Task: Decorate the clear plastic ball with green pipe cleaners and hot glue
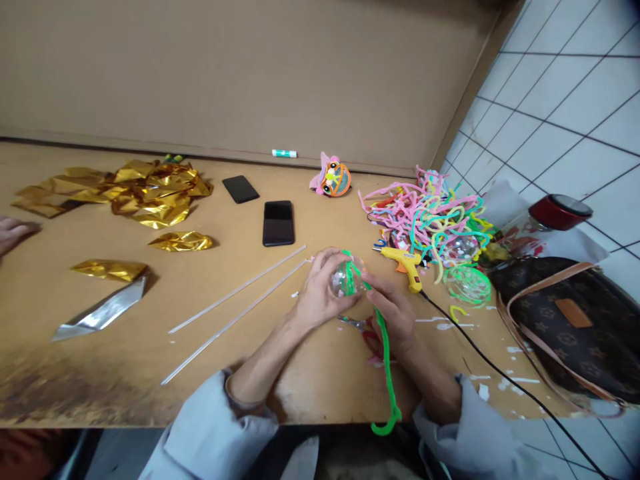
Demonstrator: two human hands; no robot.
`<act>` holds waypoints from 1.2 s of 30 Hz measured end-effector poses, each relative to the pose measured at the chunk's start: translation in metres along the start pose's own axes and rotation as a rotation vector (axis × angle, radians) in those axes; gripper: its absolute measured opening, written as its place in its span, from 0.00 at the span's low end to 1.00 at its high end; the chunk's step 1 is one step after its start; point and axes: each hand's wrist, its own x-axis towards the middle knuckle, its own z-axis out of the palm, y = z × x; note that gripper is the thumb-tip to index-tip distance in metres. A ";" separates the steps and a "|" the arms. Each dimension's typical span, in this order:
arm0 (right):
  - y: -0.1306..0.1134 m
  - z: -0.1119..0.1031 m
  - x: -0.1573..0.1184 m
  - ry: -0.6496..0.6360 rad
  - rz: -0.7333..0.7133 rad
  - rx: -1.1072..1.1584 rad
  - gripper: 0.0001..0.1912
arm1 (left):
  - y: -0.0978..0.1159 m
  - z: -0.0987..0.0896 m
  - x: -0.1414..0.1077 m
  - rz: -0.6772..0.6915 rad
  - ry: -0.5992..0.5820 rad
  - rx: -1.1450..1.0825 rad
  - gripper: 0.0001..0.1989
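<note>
My left hand (pixel 323 288) is wrapped round a clear plastic ball (pixel 340 280) that carries a band of green pipe cleaner. On the ball's right side, my right hand (pixel 393 307) pinches the green pipe cleaner (pixel 385 347), whose loose end hangs down and curls at the table's front edge. Beneath my right hand lie scissors (pixel 371 341) with red handles, partly hidden by it. A yellow hot glue gun (pixel 406 263) rests just beyond my right hand, its black cord running to the lower right.
A heap of coloured pipe cleaners (pixel 425 213) lies at the back right, near a brown handbag (pixel 575 320) and a red-lidded bottle (pixel 555 213). Two phones (pixel 279 223), clear glue sticks (pixel 235 320) and gold foil (pixel 155 190) lie leftward. Another person's hand (pixel 15 233) shows at far left.
</note>
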 end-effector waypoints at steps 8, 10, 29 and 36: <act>-0.005 -0.006 0.001 -0.050 0.030 -0.017 0.18 | 0.000 0.001 0.000 -0.009 0.006 0.008 0.29; -0.005 -0.006 0.002 -0.057 -0.023 -0.048 0.18 | 0.001 0.001 0.000 -0.006 0.003 -0.001 0.29; 0.011 0.002 0.002 0.013 -0.466 -0.141 0.15 | -0.001 0.002 0.001 0.021 0.004 0.005 0.28; 0.004 0.000 0.008 0.007 -0.548 -0.265 0.13 | -0.006 0.004 -0.002 0.060 0.018 0.014 0.30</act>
